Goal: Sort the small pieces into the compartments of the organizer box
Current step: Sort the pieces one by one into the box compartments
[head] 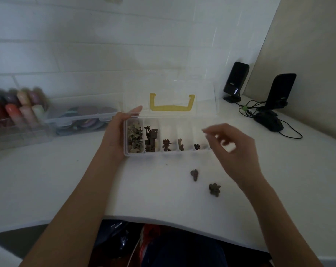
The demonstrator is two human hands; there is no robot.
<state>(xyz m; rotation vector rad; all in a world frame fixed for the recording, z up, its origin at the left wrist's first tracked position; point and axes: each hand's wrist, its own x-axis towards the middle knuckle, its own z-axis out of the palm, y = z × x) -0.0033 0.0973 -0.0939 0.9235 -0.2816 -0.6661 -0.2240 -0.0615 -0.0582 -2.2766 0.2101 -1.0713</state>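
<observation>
- The white worktop (67,180) has open room around the loose pieces.
- The clear plastic organizer box (169,153) lies lengthwise left to right, its left end gripped by the left hand (116,135).
- The right hand (232,149) hovers over the box's right end, its blurred fingers (207,132) loosely curled; whether they pinch anything is unclear.
- Two small dark wooden pieces (194,174) (214,189) lie below it, nearer the right hand, well inside the front edge.

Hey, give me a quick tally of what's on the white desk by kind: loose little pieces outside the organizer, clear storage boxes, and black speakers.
Loose small dark pieces on the white desk, outside the organizer: 2
Clear plastic storage boxes, the open organizer with the yellow handle included: 3
Black speakers: 2
Total: 7
</observation>
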